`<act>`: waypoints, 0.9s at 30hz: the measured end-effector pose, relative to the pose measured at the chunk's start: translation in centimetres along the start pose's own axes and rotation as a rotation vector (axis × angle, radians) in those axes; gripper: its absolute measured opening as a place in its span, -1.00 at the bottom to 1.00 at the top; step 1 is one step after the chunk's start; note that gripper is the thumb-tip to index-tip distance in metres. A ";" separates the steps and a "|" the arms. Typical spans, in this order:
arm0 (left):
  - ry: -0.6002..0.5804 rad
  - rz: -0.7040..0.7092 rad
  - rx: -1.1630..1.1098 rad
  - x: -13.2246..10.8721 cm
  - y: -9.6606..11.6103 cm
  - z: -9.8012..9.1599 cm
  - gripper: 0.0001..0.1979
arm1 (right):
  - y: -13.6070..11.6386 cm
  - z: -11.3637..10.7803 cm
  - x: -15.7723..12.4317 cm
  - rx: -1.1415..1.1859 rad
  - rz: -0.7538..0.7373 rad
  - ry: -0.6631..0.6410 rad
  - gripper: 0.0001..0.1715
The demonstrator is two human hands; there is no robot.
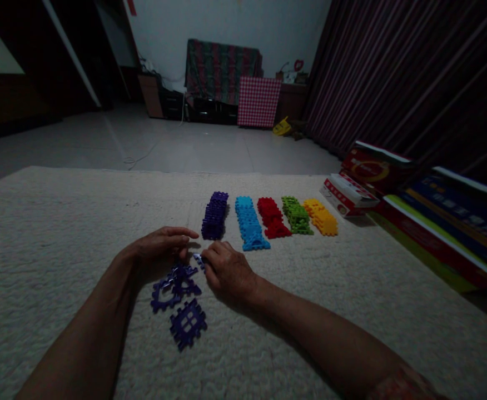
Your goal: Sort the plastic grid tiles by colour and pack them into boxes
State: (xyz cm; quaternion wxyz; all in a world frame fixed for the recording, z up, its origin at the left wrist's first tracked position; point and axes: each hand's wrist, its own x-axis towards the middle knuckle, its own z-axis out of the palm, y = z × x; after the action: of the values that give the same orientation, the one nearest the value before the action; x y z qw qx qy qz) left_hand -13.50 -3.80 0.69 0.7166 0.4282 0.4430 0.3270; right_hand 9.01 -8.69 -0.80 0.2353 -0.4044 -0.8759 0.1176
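Observation:
Between the thumb and fingers of my right hand [229, 272] is a purple interlocking tile [199, 260], seen nearly edge-on. My left hand [164, 244] hovers just left of it, fingers stretched forward and apart, and I see nothing held in it. Below the hands lie loose purple tiles [166, 294] with notched edges, some overlapping. One purple tile with a window pattern [188, 323] lies flat by itself, closest to me. Just beyond my hands runs a row of overlapping purple tiles [215, 215].
Rows of light blue tiles [249, 222], red tiles [272, 216], green tiles [297, 215] and yellow tiles [321, 215] continue rightward on the cream quilted mat [80, 222]. A white-and-red box [347, 194] and larger boxes [456, 216] stand at the right, beside a dark curtain [377, 72].

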 end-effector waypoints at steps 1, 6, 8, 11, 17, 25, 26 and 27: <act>0.003 0.008 -0.006 0.0 0.0 -0.1 -0.71 | 0.1 -0.3 0.0 0.027 -0.016 -0.023 -0.80; -0.054 -0.030 0.033 0.4 0.4 -0.5 -0.71 | 0.7 -1.3 0.3 0.154 -0.021 -0.088 -0.65; -0.063 -0.021 0.049 0.5 0.6 -0.6 -0.72 | 1.0 -1.4 0.5 0.183 0.001 -0.097 -0.60; -0.063 0.003 0.028 0.4 0.4 -0.4 -0.74 | 1.0 -1.3 0.5 0.194 0.030 -0.105 -0.62; -0.057 -0.002 0.007 0.3 0.2 -0.2 -0.74 | -0.3 -2.3 0.1 0.064 0.135 -0.138 -0.84; 0.004 0.123 -0.052 0.9 0.7 -2.2 -0.70 | -0.5 -3.9 0.6 0.133 0.076 -0.311 -0.80; 0.026 0.151 -0.080 0.9 0.7 -2.3 -0.69 | -0.5 -3.8 0.6 0.147 0.062 -0.298 -0.79; 0.049 0.174 -0.104 0.9 0.7 -2.4 -0.68 | -0.5 -3.6 0.6 0.152 0.054 -0.266 -0.78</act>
State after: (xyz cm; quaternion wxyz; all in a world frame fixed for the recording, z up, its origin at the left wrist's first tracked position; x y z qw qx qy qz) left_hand -15.41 -1.92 0.43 0.6956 0.4191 0.4040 0.4210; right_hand 10.17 -8.44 2.70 0.1437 -0.3898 -0.8767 0.2424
